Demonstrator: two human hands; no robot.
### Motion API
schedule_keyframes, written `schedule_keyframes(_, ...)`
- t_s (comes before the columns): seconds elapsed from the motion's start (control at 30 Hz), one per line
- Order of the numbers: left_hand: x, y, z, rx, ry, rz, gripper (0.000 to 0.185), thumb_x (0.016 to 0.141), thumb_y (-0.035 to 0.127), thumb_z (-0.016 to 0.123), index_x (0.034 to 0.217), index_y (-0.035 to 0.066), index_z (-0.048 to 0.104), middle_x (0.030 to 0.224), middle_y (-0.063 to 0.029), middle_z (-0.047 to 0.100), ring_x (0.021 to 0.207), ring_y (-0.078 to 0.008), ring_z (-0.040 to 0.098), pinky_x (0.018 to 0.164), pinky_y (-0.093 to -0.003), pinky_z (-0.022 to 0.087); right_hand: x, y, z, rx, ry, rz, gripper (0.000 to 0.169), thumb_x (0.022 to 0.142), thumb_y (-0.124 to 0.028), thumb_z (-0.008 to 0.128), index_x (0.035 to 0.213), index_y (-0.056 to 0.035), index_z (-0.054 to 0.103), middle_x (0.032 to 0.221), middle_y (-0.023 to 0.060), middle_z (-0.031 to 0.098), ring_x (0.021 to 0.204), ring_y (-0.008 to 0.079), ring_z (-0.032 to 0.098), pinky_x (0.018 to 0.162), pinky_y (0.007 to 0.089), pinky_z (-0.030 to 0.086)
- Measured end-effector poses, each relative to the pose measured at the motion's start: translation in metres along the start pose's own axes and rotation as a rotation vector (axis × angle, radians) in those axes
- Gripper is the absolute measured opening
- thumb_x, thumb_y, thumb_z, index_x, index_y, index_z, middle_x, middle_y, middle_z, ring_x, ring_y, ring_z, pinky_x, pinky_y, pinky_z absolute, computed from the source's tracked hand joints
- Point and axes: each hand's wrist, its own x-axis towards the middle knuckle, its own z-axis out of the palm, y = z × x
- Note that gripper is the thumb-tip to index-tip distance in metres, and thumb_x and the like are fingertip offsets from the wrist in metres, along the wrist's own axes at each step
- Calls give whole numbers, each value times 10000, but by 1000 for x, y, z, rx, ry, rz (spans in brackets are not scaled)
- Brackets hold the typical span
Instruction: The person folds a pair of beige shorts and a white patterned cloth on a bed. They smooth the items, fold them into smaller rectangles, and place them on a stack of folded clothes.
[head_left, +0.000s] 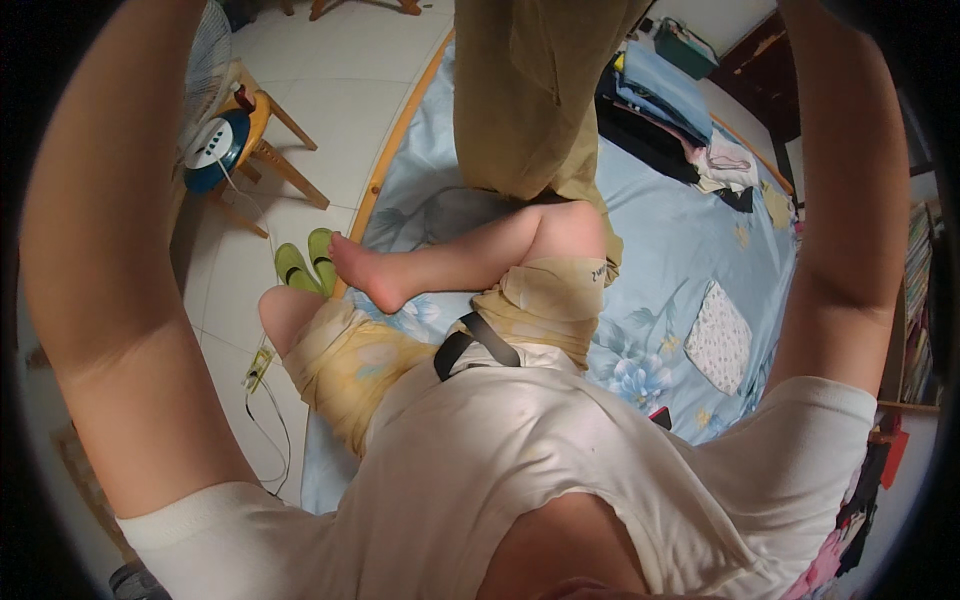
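Both my hands are out of view; my raised forearms run off the top edge at either side. Before me an olive-khaki cloth garment (525, 97), which looks like trousers, hangs from the top edge. Its lower end meets the bed behind my bent knee. Whatever holds its upper part is hidden. The bed under me has a light blue floral sheet (652, 255). A stack of folded clothes (664, 97) lies on its far right part, with a pink-and-white folded cloth (727, 161) beside it.
A small patterned cloth (718, 337) and a partly covered phone (661, 418) lie at the right. Left of the wooden bed edge (375, 187) stand a wooden stool (281, 161), an electric fan (217, 150) and green slippers (304, 262). A power strip (259, 369) with cables rests on the floor.
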Motion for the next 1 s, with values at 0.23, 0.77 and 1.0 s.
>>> schedule_keyframes(0.23, -3, 4, 27, -43, -29, 9, 318, 832, 178, 571, 1105, 23, 521, 1034, -102, 573, 925, -183, 545, 795, -301, 433, -14, -11, -1, 133, -178, 44, 673, 851, -569, 155, 1414, -202, 195, 1499, -28, 83, 1352, 130, 86, 1067, 382, 70)
schedule_keyframes(0.77, 5, 6, 108, -126, -118, -41, 324, 826, 158, 568, 1117, 31, 503, 1024, -86, 570, 899, -166, 549, 769, -285, 442, 13, 8, -32, -1009, -61, -770, 860, 687, -378, 582, 1405, -95, 205, 1493, -32, 94, 1347, 133, 109, 1099, 329, 89)
schedule_keyframes(1.0, -15, -31, 62, -484, -280, -280, 328, 824, 149, 566, 1122, 34, 495, 1020, -79, 568, 888, -159, 551, 757, -279, 445, -40, -16, 30, -94, 47, -65, 682, 861, -573, 181, 1418, -180, 182, 1487, -70, 136, 1338, 99, 143, 1075, 282, 93)
